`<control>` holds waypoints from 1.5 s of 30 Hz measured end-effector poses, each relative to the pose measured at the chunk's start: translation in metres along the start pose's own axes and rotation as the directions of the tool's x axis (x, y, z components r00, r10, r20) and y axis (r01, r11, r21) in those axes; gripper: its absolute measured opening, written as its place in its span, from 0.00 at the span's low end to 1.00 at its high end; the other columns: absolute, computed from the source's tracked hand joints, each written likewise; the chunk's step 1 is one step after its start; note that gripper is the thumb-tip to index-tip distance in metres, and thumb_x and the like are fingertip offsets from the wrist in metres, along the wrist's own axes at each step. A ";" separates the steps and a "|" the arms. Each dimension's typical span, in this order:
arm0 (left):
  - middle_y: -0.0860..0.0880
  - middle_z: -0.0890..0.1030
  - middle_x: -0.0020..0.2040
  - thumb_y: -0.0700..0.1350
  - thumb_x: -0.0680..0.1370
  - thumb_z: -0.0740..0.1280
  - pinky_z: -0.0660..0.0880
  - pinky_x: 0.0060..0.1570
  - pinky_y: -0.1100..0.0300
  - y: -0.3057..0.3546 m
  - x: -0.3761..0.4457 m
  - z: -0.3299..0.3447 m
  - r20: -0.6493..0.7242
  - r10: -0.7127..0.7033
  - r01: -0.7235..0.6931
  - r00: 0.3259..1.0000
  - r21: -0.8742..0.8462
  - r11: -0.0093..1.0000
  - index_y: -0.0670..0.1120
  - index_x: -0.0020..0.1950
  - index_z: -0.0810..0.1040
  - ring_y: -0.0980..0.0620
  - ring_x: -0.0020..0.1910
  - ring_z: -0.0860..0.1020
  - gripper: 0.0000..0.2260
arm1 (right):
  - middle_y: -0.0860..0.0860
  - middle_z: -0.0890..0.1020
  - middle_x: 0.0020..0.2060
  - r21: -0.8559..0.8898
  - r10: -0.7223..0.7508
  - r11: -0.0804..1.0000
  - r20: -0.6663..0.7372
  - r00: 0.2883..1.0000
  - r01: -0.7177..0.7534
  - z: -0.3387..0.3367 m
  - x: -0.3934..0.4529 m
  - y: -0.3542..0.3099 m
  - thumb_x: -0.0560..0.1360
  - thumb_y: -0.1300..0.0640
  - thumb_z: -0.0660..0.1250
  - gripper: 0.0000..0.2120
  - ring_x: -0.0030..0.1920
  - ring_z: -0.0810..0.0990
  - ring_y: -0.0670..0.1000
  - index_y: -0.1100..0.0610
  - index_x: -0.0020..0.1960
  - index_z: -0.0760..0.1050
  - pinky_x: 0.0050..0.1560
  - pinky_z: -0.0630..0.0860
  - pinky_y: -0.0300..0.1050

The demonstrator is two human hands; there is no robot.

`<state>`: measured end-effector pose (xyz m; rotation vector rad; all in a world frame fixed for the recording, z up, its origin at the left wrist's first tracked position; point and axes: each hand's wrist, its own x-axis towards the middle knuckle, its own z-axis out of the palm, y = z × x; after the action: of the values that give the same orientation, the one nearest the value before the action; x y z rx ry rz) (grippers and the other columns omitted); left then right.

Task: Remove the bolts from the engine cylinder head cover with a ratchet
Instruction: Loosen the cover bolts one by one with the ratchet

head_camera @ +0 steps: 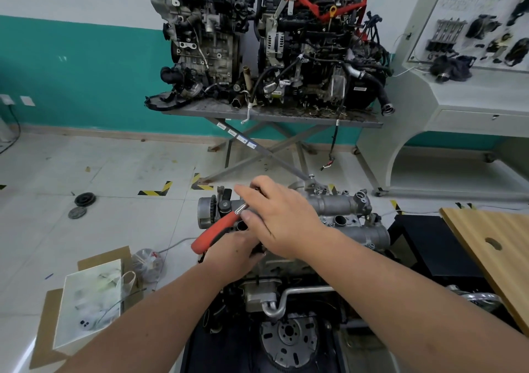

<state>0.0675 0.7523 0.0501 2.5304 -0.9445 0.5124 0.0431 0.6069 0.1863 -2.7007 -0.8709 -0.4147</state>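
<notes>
Engines (pixel 269 43), two of them, sit on a scissor-leg table (pixel 286 116) at the back wall, w/ a white display cabinet (pixel 469 86) of parts to the right. Nearer, below the camera, stands the work engine (pixel 286 301), flywheel side facing the person. On top of it lies the grey cylinder head cover (pixel 343 209), running from the cam pulley at the left to its right end beside a wooden board (pixel 492 252). A cardboard box (pixel 88 295) w/ plastic bags sits on the floor at the left.

Right hand (pixel 283 218) is over the left part of the cover, thumb and fingers closed round the ratchet's metal neck/head area; the head itself and any socket are hidden under the palm. Left hand (pixel 232 252) is below it, curled at the red ratchet (pixel 217 231) handle, gripping its lower end as far as can be seen.

Progress: can't count bolts out vs. in. Some bolt heads or bosses show along the cover's far edge and right end, too small to tell which. Cover is still seated on the head, so prob. early or mid-job; the bolt under the right hand looks like the one in work, rest of the row left to do.
</notes>
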 end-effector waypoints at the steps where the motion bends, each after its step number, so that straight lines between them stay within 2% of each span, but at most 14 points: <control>1: 0.53 0.80 0.34 0.46 0.66 0.79 0.53 0.24 0.75 -0.003 -0.001 0.003 0.007 -0.025 0.025 1.000 -0.016 1.000 0.50 0.47 0.73 0.54 0.27 0.79 0.17 | 0.52 0.74 0.57 -0.013 -0.003 1.000 0.004 1.000 0.003 -0.001 0.001 0.000 0.80 0.43 0.48 0.26 0.48 0.75 0.54 0.53 0.72 0.69 0.44 0.73 0.49; 3: 0.50 0.83 0.41 0.49 0.74 0.73 0.67 0.28 0.63 -0.006 -0.002 0.006 0.089 -0.086 0.087 0.992 -0.002 0.996 0.48 0.51 0.78 0.48 0.35 0.82 0.10 | 0.51 0.75 0.52 -0.057 -0.001 0.998 0.003 1.000 0.001 -0.004 0.006 -0.002 0.81 0.42 0.48 0.25 0.43 0.75 0.53 0.52 0.69 0.72 0.39 0.73 0.48; 6: 0.50 0.83 0.46 0.52 0.77 0.69 0.74 0.36 0.56 -0.005 -0.002 0.007 0.162 -0.144 0.146 0.976 -0.001 0.989 0.48 0.56 0.78 0.47 0.42 0.81 0.11 | 0.50 0.75 0.46 -0.126 0.013 0.992 0.022 1.000 -0.010 -0.009 0.015 -0.008 0.81 0.40 0.48 0.24 0.36 0.73 0.52 0.51 0.63 0.76 0.37 0.74 0.47; 11: 0.53 0.82 0.48 0.53 0.77 0.67 0.68 0.38 0.58 -0.006 -0.002 0.008 0.208 -0.188 0.194 0.960 -0.007 0.981 0.52 0.55 0.78 0.49 0.46 0.80 0.09 | 0.45 0.67 0.32 -0.212 0.142 0.969 0.066 0.988 -0.126 -0.011 0.025 -0.013 0.84 0.43 0.50 0.17 0.36 0.73 0.53 0.51 0.45 0.69 0.31 0.59 0.44; 15: 0.54 0.82 0.48 0.53 0.77 0.67 0.71 0.38 0.58 -0.006 -0.002 0.009 0.217 -0.180 0.186 0.959 -0.007 0.982 0.52 0.52 0.78 0.49 0.47 0.80 0.07 | 0.48 0.74 0.31 -0.057 0.363 0.932 0.118 0.924 -0.359 -0.014 0.029 -0.016 0.82 0.43 0.53 0.18 0.33 0.75 0.51 0.50 0.38 0.69 0.31 0.65 0.43; 20: 0.55 0.81 0.45 0.53 0.76 0.68 0.67 0.35 0.59 -0.007 -0.003 0.010 0.203 -0.177 0.183 0.963 -0.008 0.983 0.53 0.49 0.78 0.51 0.44 0.80 0.06 | 0.50 0.73 0.34 0.005 0.533 0.843 0.124 0.837 -0.538 -0.014 0.033 -0.022 0.83 0.48 0.53 0.14 0.39 0.75 0.56 0.54 0.45 0.70 0.38 0.66 0.47; 25: 0.52 0.82 0.44 0.52 0.76 0.69 0.67 0.35 0.59 -0.006 -0.004 0.009 0.184 -0.173 0.176 0.968 -0.002 0.984 0.50 0.49 0.78 0.48 0.42 0.81 0.07 | 0.45 0.67 0.32 -0.078 0.228 0.973 0.153 0.962 -0.218 -0.015 0.027 -0.020 0.83 0.43 0.52 0.13 0.36 0.71 0.54 0.49 0.46 0.67 0.31 0.60 0.44; 29: 0.49 0.83 0.47 0.53 0.77 0.68 0.73 0.35 0.56 -0.005 -0.003 0.008 0.176 -0.177 0.177 0.968 0.020 0.984 0.48 0.53 0.80 0.46 0.43 0.82 0.10 | 0.45 0.69 0.38 -0.121 -0.072 0.987 0.246 0.967 0.104 -0.018 0.026 -0.017 0.81 0.37 0.51 0.18 0.40 0.70 0.49 0.48 0.48 0.73 0.34 0.62 0.43; 31: 0.48 0.84 0.49 0.53 0.77 0.68 0.77 0.38 0.54 -0.004 -0.003 0.008 0.188 -0.181 0.178 0.965 0.035 0.983 0.48 0.56 0.80 0.45 0.45 0.82 0.12 | 0.44 0.69 0.39 -0.116 -0.087 0.986 0.237 0.968 0.117 -0.017 0.024 -0.019 0.81 0.37 0.52 0.18 0.40 0.69 0.48 0.48 0.47 0.72 0.36 0.64 0.44; 34: 0.49 0.83 0.46 0.52 0.77 0.69 0.69 0.35 0.58 -0.004 -0.004 0.007 0.179 -0.175 0.175 0.968 0.013 0.984 0.48 0.52 0.80 0.46 0.42 0.82 0.09 | 0.45 0.74 0.33 0.021 0.146 0.988 0.191 0.971 -0.153 -0.012 0.024 -0.022 0.83 0.42 0.54 0.17 0.37 0.74 0.51 0.50 0.40 0.68 0.31 0.65 0.44; 37: 0.54 0.82 0.47 0.53 0.77 0.68 0.72 0.37 0.58 -0.004 -0.003 0.005 0.207 -0.170 0.178 0.963 -0.018 0.984 0.52 0.51 0.78 0.50 0.45 0.81 0.07 | 0.51 0.82 0.32 0.345 0.462 0.776 0.259 0.848 -0.528 -0.015 0.032 -0.017 0.83 0.50 0.56 0.14 0.33 0.81 0.50 0.53 0.44 0.75 0.30 0.73 0.42; 39: 0.55 0.82 0.47 0.53 0.76 0.66 0.72 0.38 0.57 -0.005 -0.003 0.005 0.224 -0.174 0.184 0.959 -0.026 0.983 0.53 0.52 0.76 0.51 0.46 0.80 0.07 | 0.53 0.83 0.31 0.634 0.607 0.367 0.391 0.691 -0.681 -0.014 0.035 -0.014 0.82 0.56 0.56 0.10 0.28 0.81 0.47 0.58 0.52 0.75 0.28 0.73 0.37; 41: 0.55 0.82 0.49 0.54 0.76 0.66 0.73 0.40 0.57 -0.006 -0.003 0.006 0.229 -0.179 0.190 0.957 -0.028 0.981 0.54 0.53 0.76 0.50 0.48 0.80 0.08 | 0.54 0.81 0.29 0.800 0.662 -0.061 0.480 0.576 -0.597 -0.013 0.034 -0.010 0.82 0.60 0.56 0.06 0.28 0.81 0.52 0.59 0.54 0.70 0.31 0.73 0.38; 45: 0.55 0.82 0.56 0.55 0.77 0.65 0.78 0.49 0.53 -0.006 -0.003 0.006 0.260 -0.180 0.189 0.949 -0.013 0.982 0.57 0.63 0.75 0.49 0.55 0.80 0.14 | 0.51 0.82 0.27 0.879 0.704 -0.371 0.476 0.527 -0.300 -0.008 0.031 -0.001 0.83 0.62 0.52 0.05 0.27 0.82 0.51 0.56 0.49 0.64 0.35 0.67 0.45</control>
<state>0.0714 0.7552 0.0420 2.6590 -0.7815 0.1083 0.0651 0.6213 0.2048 -1.1261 0.4074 0.1160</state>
